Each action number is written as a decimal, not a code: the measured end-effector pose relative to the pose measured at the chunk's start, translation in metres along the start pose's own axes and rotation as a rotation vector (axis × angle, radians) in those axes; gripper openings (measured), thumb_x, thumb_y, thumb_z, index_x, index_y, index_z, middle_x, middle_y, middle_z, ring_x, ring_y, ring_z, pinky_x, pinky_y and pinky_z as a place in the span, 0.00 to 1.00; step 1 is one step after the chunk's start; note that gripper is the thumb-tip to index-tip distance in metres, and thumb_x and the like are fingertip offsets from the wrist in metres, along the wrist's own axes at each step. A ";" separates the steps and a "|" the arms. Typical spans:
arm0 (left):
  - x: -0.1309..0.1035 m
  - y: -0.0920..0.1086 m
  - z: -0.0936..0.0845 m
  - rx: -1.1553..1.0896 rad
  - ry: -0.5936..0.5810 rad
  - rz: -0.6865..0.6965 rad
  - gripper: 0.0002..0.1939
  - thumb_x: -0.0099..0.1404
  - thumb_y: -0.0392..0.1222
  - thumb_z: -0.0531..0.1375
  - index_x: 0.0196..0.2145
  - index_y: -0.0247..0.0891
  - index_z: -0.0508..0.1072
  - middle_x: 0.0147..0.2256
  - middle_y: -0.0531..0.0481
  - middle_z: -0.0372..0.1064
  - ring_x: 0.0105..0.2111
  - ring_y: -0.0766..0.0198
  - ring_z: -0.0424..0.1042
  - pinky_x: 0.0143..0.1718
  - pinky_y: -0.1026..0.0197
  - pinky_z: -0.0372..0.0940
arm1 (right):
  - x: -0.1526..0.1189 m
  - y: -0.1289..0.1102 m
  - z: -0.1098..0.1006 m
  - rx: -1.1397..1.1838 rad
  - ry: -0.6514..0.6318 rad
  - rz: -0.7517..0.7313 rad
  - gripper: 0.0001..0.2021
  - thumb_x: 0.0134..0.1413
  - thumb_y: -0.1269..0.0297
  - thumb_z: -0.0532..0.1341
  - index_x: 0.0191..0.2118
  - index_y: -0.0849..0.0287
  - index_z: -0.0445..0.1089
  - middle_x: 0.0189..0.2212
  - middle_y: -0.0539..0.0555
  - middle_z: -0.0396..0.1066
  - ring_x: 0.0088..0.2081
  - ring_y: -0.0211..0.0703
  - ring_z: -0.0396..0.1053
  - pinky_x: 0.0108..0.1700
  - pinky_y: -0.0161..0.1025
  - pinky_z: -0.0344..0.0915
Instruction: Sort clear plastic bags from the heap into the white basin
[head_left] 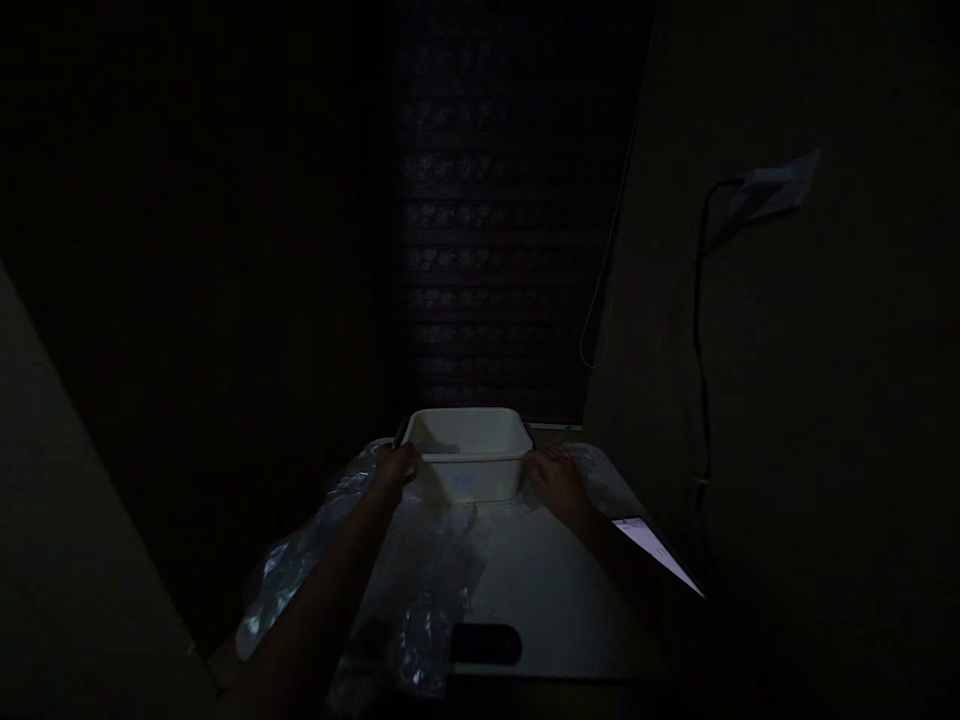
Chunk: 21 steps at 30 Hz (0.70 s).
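Observation:
A white rectangular plastic tub (472,480) stands at the far end of a small white table (555,590), with dark handles at its two short sides. My left hand (394,468) is closed around the left side by the handle. At the right front corner, my right hand (553,476) has its fingers curled against the rim and handle; its fingertips are partly lost in the dark. Little of the tub's inside can be made out. Crumpled clear plastic film (300,560) lies along the table's left side, under my left forearm.
A dark rounded object (487,643) lies at the table's near edge. A lit screen (656,550) rests at the right edge. Behind stands a dark window blind (487,220) with a hanging cord. On the right wall a black cable (699,330) drops from an outlet (772,190). The room is very dim.

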<state>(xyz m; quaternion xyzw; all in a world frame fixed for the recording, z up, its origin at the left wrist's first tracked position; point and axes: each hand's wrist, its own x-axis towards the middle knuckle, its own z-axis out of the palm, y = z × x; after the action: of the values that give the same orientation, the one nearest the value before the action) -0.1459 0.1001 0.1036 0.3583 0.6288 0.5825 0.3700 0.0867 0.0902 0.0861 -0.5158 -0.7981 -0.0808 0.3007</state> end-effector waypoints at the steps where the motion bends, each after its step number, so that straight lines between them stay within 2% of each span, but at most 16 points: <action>1: 0.000 0.001 0.000 0.031 0.028 0.015 0.13 0.48 0.37 0.50 0.34 0.34 0.58 0.33 0.42 0.60 0.32 0.58 0.63 0.26 0.57 0.60 | -0.006 0.005 0.003 -0.036 -0.066 0.001 0.13 0.44 0.72 0.45 0.33 0.58 0.64 0.32 0.52 0.66 0.34 0.38 0.60 0.39 0.35 0.49; 3: -0.002 0.001 -0.001 0.089 0.099 0.047 0.18 0.47 0.37 0.51 0.38 0.33 0.56 0.39 0.38 0.56 0.39 0.53 0.58 0.32 0.54 0.58 | -0.017 0.013 0.008 -0.117 -0.220 -0.033 0.12 0.44 0.70 0.46 0.31 0.59 0.64 0.30 0.53 0.67 0.32 0.39 0.61 0.38 0.36 0.49; 5: -0.008 -0.001 -0.005 0.179 0.180 0.139 0.21 0.46 0.36 0.52 0.40 0.31 0.55 0.43 0.37 0.52 0.46 0.51 0.50 0.40 0.53 0.52 | -0.025 0.017 0.012 -0.179 -0.323 -0.085 0.12 0.43 0.71 0.46 0.29 0.60 0.65 0.28 0.54 0.67 0.32 0.39 0.61 0.38 0.36 0.49; 7: -0.016 -0.006 -0.011 0.358 0.239 0.334 0.22 0.46 0.35 0.52 0.41 0.31 0.55 0.45 0.37 0.50 0.48 0.52 0.45 0.44 0.55 0.46 | -0.030 0.017 0.014 -0.214 -0.370 -0.115 0.12 0.43 0.72 0.46 0.28 0.61 0.65 0.27 0.55 0.67 0.32 0.40 0.62 0.38 0.36 0.50; 9: -0.024 -0.014 -0.018 0.600 0.233 0.548 0.21 0.46 0.35 0.52 0.41 0.32 0.57 0.44 0.39 0.52 0.47 0.53 0.48 0.45 0.55 0.45 | -0.032 0.013 0.014 -0.219 -0.393 -0.111 0.12 0.42 0.72 0.46 0.27 0.61 0.65 0.27 0.56 0.67 0.32 0.40 0.62 0.36 0.36 0.51; 12: -0.035 -0.024 -0.028 0.813 0.102 0.650 0.15 0.47 0.35 0.51 0.36 0.36 0.62 0.38 0.42 0.59 0.43 0.54 0.54 0.44 0.55 0.46 | -0.032 0.004 0.011 -0.168 -0.420 -0.080 0.12 0.42 0.71 0.45 0.26 0.62 0.66 0.27 0.56 0.67 0.31 0.39 0.63 0.33 0.33 0.52; 16: -0.052 -0.028 -0.029 0.703 -0.145 0.659 0.10 0.44 0.31 0.52 0.27 0.38 0.67 0.31 0.46 0.63 0.38 0.57 0.59 0.43 0.59 0.49 | -0.036 -0.009 0.008 -0.078 -0.441 -0.020 0.12 0.42 0.70 0.46 0.28 0.61 0.66 0.28 0.55 0.67 0.31 0.38 0.63 0.31 0.31 0.53; 19: -0.068 -0.027 -0.021 0.642 -0.299 0.609 0.09 0.43 0.30 0.53 0.23 0.39 0.68 0.29 0.48 0.65 0.37 0.59 0.60 0.43 0.60 0.49 | -0.043 -0.021 0.003 -0.002 -0.450 -0.009 0.12 0.42 0.70 0.47 0.30 0.61 0.66 0.30 0.55 0.67 0.32 0.37 0.63 0.31 0.30 0.53; 21: -0.077 -0.027 -0.014 0.666 -0.363 0.631 0.09 0.43 0.29 0.52 0.22 0.39 0.68 0.29 0.48 0.65 0.36 0.60 0.60 0.42 0.60 0.50 | -0.049 -0.028 0.000 0.033 -0.466 -0.015 0.12 0.42 0.69 0.48 0.30 0.60 0.66 0.31 0.54 0.67 0.33 0.37 0.63 0.32 0.30 0.53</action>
<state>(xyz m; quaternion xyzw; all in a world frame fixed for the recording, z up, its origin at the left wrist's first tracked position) -0.1226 0.0236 0.0808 0.7258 0.5671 0.3616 0.1444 0.0758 0.0397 0.0634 -0.5096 -0.8510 0.0512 0.1159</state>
